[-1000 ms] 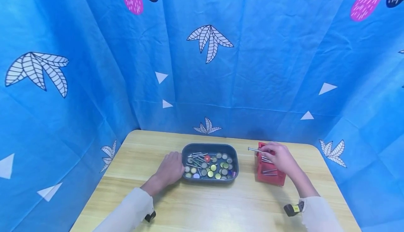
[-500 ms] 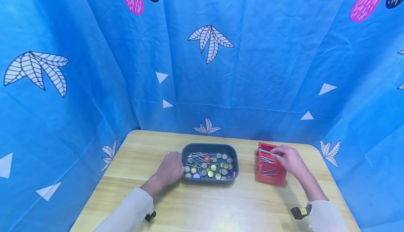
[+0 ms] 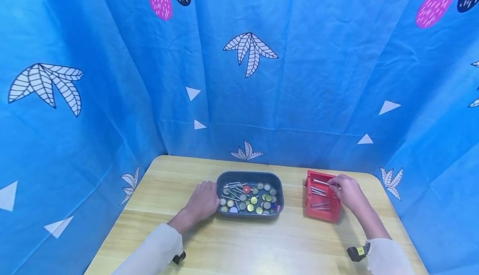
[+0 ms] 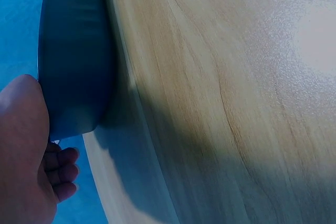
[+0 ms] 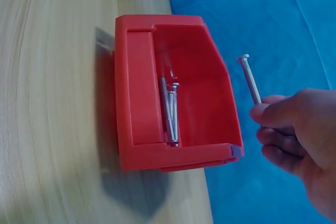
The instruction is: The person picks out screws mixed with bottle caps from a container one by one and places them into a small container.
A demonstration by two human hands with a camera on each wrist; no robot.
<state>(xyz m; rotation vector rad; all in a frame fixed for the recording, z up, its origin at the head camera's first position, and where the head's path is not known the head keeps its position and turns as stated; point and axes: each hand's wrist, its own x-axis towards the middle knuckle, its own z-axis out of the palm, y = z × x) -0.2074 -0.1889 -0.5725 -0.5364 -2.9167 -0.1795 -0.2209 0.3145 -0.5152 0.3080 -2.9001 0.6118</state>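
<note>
My right hand (image 3: 347,190) pinches a long silver bolt (image 5: 251,80) between thumb and fingertips, its head end pointing away from the hand. In the head view the bolt overlaps the far part of a red plastic bin (image 3: 322,214). Several similar bolts (image 5: 170,111) lie inside that bin. At the left end of a dark grey oblong tray (image 3: 250,215), my left hand (image 3: 203,202) grips the wall, fingers curled in the left wrist view. Silver bolts (image 3: 233,197) lie in the tray's left part; round yellow and silver caps (image 3: 254,200) spread over the rest.
Both containers stand on a light wooden table (image 3: 239,246), with a gap of bare wood between them. Blue patterned cloth (image 3: 250,100) hangs behind the table and along both sides. A red round piece (image 3: 246,189) lies among the tray's contents.
My right hand has moved right with the bolt, from beyond the red bin's left side to over its far right part. The left hand and the tray have stayed put.
</note>
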